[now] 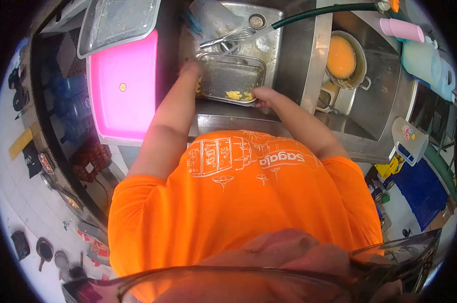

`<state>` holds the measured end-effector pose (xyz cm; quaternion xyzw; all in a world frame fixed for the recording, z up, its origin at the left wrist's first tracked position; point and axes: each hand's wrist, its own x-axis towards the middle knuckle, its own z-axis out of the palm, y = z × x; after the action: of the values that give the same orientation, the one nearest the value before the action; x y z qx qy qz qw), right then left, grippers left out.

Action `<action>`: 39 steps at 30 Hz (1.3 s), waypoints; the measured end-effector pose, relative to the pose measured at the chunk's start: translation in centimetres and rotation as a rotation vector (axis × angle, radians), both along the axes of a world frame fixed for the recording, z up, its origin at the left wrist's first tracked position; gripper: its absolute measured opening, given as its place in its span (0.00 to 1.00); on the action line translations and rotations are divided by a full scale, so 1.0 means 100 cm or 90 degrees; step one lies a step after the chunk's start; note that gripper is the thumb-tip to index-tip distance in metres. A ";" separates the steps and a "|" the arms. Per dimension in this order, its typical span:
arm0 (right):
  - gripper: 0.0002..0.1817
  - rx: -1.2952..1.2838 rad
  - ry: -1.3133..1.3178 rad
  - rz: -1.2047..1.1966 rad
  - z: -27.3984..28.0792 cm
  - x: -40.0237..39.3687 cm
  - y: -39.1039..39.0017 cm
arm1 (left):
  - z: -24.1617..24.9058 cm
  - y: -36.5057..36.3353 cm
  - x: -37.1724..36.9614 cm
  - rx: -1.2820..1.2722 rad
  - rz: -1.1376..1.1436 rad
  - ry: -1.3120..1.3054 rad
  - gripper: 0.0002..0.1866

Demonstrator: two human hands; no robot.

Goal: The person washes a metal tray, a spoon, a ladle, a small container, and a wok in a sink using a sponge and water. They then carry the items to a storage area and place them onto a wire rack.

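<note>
A rectangular metal mesh basket (231, 76) is tilted over the sink in front of me, with yellow food scraps (234, 95) along its near side. My right hand (265, 96) is closed around its near right corner. My left hand (190, 68) is at its left side, smeared by motion, with the fingers hidden. A wire whisk (238, 35) lies just beyond the basket, beside a translucent plastic container (216, 20).
A bright pink tray (122, 108) stands at the left below a clear lid (118, 25). A green hose (329, 9) crosses the top. In the right basin sits a pot of orange liquid (341, 56). A pale blue jug (428, 65) stands at the far right.
</note>
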<state>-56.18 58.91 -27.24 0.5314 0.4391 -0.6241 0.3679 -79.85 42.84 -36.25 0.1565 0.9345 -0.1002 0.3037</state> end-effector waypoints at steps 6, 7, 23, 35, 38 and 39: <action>0.12 -0.048 -0.062 -0.071 0.033 0.001 0.002 | 0.025 0.091 0.001 0.342 -0.428 -0.106 0.11; 0.12 -0.061 -0.068 -0.067 0.034 0.003 0.007 | 0.014 0.104 0.005 0.253 -0.437 -0.157 0.12; 0.10 -0.092 -0.041 -0.043 0.013 0.005 -0.005 | 0.029 0.122 0.011 0.155 -0.397 -0.185 0.18; 0.14 0.104 0.044 0.160 -0.054 -0.009 -0.006 | 0.025 0.095 -0.001 0.093 -0.441 -0.129 0.16; 0.23 0.345 0.195 0.669 -0.063 -0.028 0.006 | 0.101 0.089 0.016 0.043 -0.413 -0.111 0.16; 0.23 0.419 0.249 0.479 -0.082 -0.037 0.004 | 0.117 0.084 0.019 0.054 -0.419 -0.098 0.17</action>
<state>-59.84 59.33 -35.41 0.2983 0.8319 -0.3658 0.2917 -77.98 51.29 -24.58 0.4695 0.8112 -0.1421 0.3183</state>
